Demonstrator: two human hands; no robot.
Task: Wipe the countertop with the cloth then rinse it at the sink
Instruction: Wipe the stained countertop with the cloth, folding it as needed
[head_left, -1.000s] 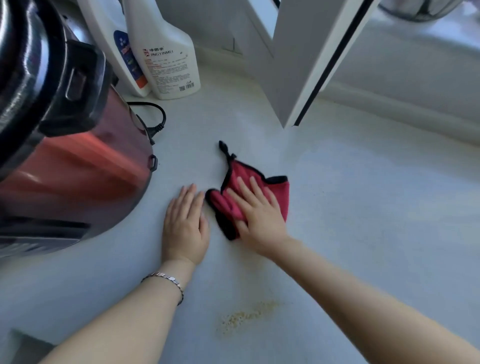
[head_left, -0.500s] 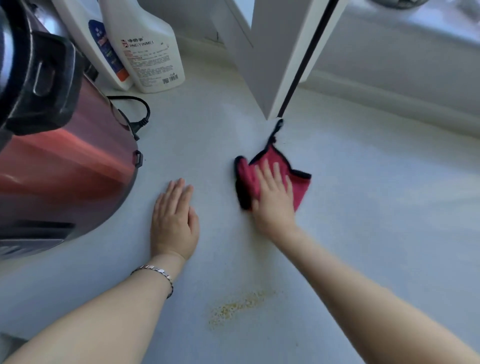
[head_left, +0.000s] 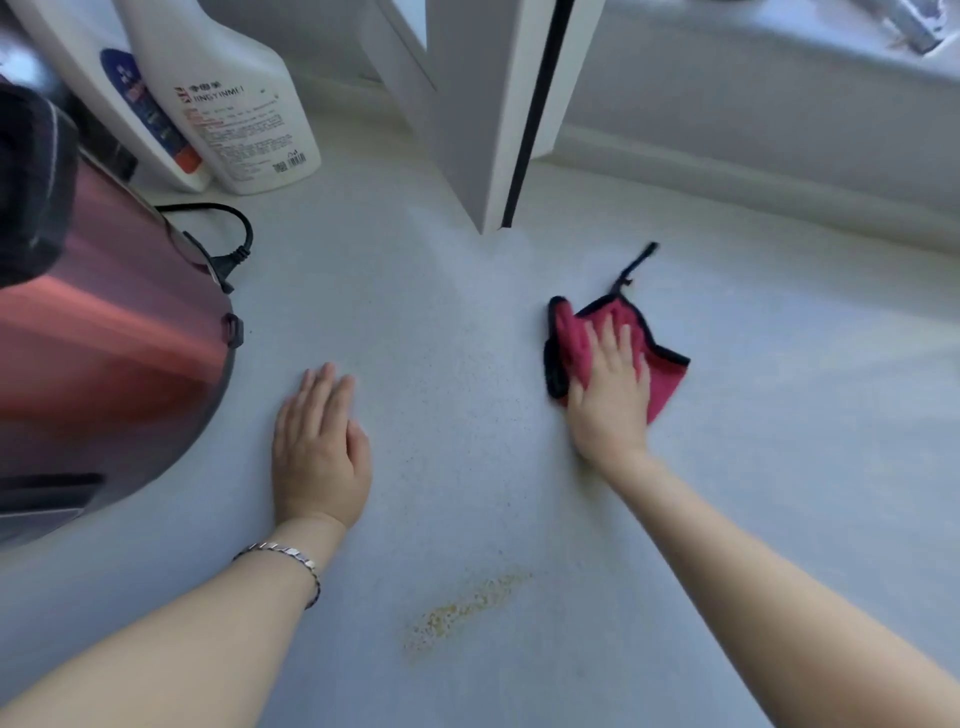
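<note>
A red cloth (head_left: 665, 382) with a black edge and a black hanging loop lies flat on the pale grey countertop (head_left: 779, 415), right of centre. My right hand (head_left: 610, 395) presses flat on top of it, fingers spread and pointing away from me. My left hand (head_left: 317, 447) rests palm down on the bare counter to the left, holding nothing, a silver bracelet on its wrist. A yellowish crumbly stain (head_left: 462, 613) marks the counter near me, between my forearms. No sink shows.
A large shiny red cooker (head_left: 104, 353) fills the left side, its black plug and cord (head_left: 228, 244) trailing behind it. Two white spray bottles (head_left: 228, 114) stand at the back left. An open white window sash (head_left: 498, 104) hangs over the counter at the back.
My right hand has slid the cloth to the right across the counter, away from my left hand. The left hand has stayed flat in place.
</note>
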